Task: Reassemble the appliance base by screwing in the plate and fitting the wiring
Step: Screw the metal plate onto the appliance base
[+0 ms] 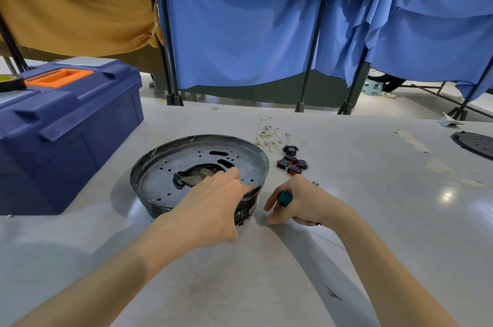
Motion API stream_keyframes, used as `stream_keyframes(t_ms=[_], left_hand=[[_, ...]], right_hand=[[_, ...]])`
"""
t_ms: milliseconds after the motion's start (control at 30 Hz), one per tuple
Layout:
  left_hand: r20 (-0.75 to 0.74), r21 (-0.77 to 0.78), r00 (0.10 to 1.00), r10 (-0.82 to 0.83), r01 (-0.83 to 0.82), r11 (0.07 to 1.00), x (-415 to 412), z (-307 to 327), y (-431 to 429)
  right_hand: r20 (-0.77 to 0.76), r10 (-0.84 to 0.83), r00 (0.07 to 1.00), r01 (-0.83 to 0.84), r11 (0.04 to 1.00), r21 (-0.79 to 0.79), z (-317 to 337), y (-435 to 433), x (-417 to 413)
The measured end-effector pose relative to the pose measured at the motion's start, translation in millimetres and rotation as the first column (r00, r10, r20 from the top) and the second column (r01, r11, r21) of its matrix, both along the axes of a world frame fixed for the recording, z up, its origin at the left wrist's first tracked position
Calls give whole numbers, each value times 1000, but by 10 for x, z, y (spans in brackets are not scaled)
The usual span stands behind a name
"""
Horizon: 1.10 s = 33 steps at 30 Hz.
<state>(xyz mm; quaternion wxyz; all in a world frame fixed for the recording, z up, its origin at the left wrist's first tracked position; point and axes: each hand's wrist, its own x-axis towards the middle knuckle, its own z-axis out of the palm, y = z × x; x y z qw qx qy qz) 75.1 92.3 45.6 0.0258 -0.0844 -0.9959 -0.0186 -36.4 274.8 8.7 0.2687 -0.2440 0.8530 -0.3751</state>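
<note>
Appliance base (248, 209) sits on the table (346, 246) in front of me, open side up, with the perforated plate (165, 174) lying inside its rim. Left hand (210, 198) rests across the near-right rim, fingers laid out nearly straight and pressing on the plate by its right-hand holes. Whether a screw sits under the fingertips I cannot tell. Right hand (301, 201) is just right of the base, low over the table, fingers and thumb curled round the teal handle of the screwdriver (285, 198); shaft and tip are hidden by the hand. Risks noted. (1) Plate looks loose in the base, so if I lift the left hand before a screw bites it may rotate and the holes lose alignment. (2) Tip out of sight: brought over blind, it could skate across the plate or jab my left fingers, which lie close to the likely hole. (3) The screws (315, 183) lie loose on the table just beyond my right knuckles, where a sweep of the wrist could scatter them. (4) Wires (268, 135) and switches (292, 164) lie outside the base, behind it to the right. Fastening the plate fully without checking their routing through the central cut-out may mean undoing it. (5) Pressing on one edge only could tip the base.
</note>
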Motion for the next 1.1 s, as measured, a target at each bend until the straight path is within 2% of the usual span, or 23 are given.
stream_keyframes(t_ms=[233, 467, 667, 867, 933, 1000, 1100], left_hand=[[-29, 39, 1000, 8, -7, 999, -88, 115, -58], [8, 236, 999, 53, -54, 970, -274, 475, -194], [35, 355, 999, 29, -39, 934, -296, 553, -241], [11, 521, 1000, 21, -24, 853, -264, 698, -275], [-2, 610, 999, 32, -24, 792, -245, 777, -310], [-17, 699, 999, 31, -10, 715, -224, 841, -351], [-5, 823, 1000, 27, -11, 567, -182, 904, -410]], right_hand=[[-272, -14, 962, 15, 1000, 3, -115, -248, 141], [-421, -4, 907, 28, 998, 51, -223, -445, 216], [-466, -16, 885, 124, 971, 202, -155, -298, 74], [-368, -36, 929, 120, 971, 209, -6, 64, -56], [-403, -97, 910, 168, 975, 146, 40, 72, -79], [-398, -219, 891, 214, 975, -56, 80, 39, -80], [-299, -327, 897, 220, 915, -339, 142, -53, -50]])
